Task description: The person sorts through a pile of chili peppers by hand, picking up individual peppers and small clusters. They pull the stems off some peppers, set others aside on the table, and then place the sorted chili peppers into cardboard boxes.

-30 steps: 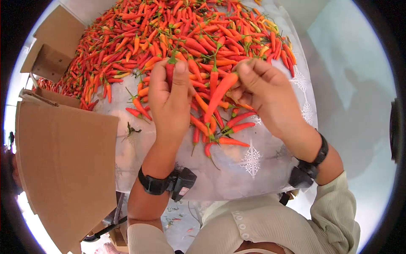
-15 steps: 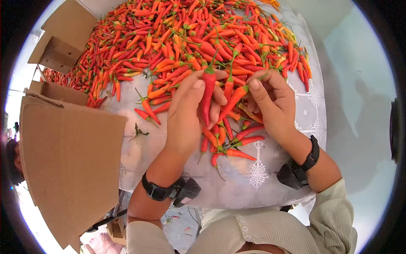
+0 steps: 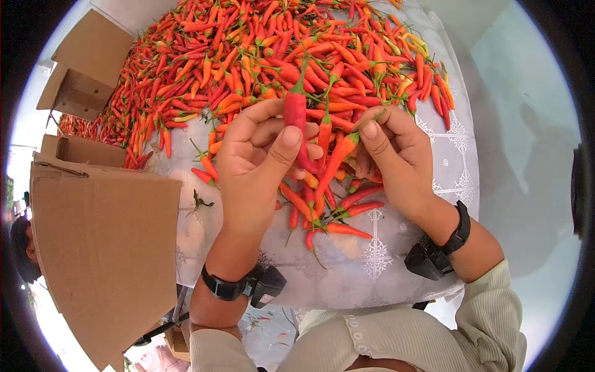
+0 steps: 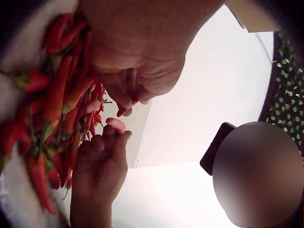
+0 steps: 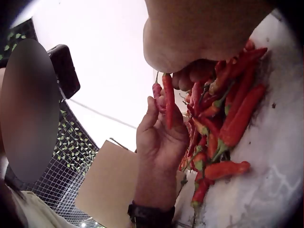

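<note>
Hands & chillies at the chilli pile [image 3: 248, 62], as I see them; L./R. = the person's own. L. hand [image 3: 245, 167], over the pile's near side: grips a red chilli [image 3: 295, 118] betw. thumb & fingers, green stem up, tip down. R. hand [image 3: 400, 164], also over the near side, to R. of the L. hand: thumb & forefinger pinch an orange-red chilli [image 3: 338, 158] at its stem end; body slants down twd. the L. hand, tip nearest the person. Loose chillies [image 3: 348, 230] trail from the pile twd. the person, below both hands. Pale patterned tablecloth [image 3: 316, 288] extends under & in front of the pile; a dark leaf scrap [image 3: 198, 201] lies on it, near the pile's L. front. Brown carton [image 3: 105, 235]: L. of the pile, nearer the person. Black wristbands (one per arm; L. [image 3: 226, 286]) and a cream ribbed sleeve [image 3: 496, 304]: well in front of the pile.
</note>
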A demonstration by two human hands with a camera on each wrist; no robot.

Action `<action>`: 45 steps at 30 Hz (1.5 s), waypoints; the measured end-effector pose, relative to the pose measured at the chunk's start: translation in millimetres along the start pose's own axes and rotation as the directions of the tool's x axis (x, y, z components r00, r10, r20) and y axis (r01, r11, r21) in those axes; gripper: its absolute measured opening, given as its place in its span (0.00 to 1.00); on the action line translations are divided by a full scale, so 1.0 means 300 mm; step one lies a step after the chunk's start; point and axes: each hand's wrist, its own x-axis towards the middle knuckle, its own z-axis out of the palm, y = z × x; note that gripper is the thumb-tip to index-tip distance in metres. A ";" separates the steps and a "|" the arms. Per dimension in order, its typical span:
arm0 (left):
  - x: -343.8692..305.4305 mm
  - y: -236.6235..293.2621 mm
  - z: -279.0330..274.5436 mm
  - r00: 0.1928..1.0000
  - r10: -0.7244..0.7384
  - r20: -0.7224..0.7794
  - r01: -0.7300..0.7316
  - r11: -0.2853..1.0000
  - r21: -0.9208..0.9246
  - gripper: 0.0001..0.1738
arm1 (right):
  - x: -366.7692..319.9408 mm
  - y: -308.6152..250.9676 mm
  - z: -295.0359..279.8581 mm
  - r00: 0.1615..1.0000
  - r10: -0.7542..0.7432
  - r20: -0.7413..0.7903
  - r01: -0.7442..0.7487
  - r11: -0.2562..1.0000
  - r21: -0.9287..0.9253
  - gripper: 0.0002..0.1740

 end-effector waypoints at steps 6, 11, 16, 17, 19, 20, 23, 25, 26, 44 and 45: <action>0.005 -0.007 -0.015 1.000 -0.013 0.001 0.014 1.000 -0.026 0.22 | 0.008 -0.027 -0.024 0.979 0.203 -0.017 -0.202 0.978 0.047 0.12; 0.010 -0.023 -0.023 0.999 -0.009 0.043 0.014 0.994 -0.110 0.22 | 0.012 -0.027 -0.040 0.998 0.068 0.013 -0.067 0.998 -0.011 0.12; 0.009 -0.024 -0.021 0.996 -0.059 0.062 0.068 0.985 -0.159 0.22 | 0.015 -0.033 -0.058 0.988 0.128 0.088 -0.133 0.990 0.051 0.12; 0.007 -0.024 -0.022 0.996 -0.063 0.067 0.073 0.985 -0.159 0.22 | 0.013 -0.035 -0.059 0.985 0.142 0.101 -0.148 0.987 0.058 0.12; 0.007 -0.024 -0.021 0.994 -0.071 0.084 0.083 0.983 -0.161 0.20 | 0.008 -0.058 -0.049 0.977 0.186 0.106 -0.189 0.982 0.020 0.11; 0.005 -0.020 -0.013 0.994 -0.087 0.065 0.092 0.993 -0.072 0.20 | 0.005 -0.068 -0.041 0.973 0.206 0.105 -0.207 0.978 -0.001 0.11; -0.013 -0.023 0.013 0.996 -0.058 0.074 0.048 0.990 0.133 0.18 | -0.009 -0.049 -0.024 0.989 0.113 0.097 -0.117 0.993 0.032 0.11; -0.020 -0.040 0.021 0.988 -0.022 0.154 -0.004 0.986 0.165 0.19 | -0.024 -0.029 -0.012 1.000 0.014 0.012 -0.013 0.995 -0.096 0.10; -0.025 -0.040 0.033 0.982 -0.039 0.183 0.007 0.985 0.172 0.19 | -0.029 -0.018 -0.015 0.998 -0.063 0.018 0.065 0.985 -0.158 0.10; -0.051 -0.027 0.049 0.979 0.007 0.206 -0.025 0.996 0.084 0.27 | -0.002 -0.029 -0.042 0.982 0.165 0.096 -0.169 0.985 0.042 0.14; -0.054 -0.025 0.055 0.980 0.019 0.198 -0.039 0.995 0.097 0.27 | -0.002 -0.016 -0.031 0.988 0.124 0.091 -0.132 0.987 0.092 0.13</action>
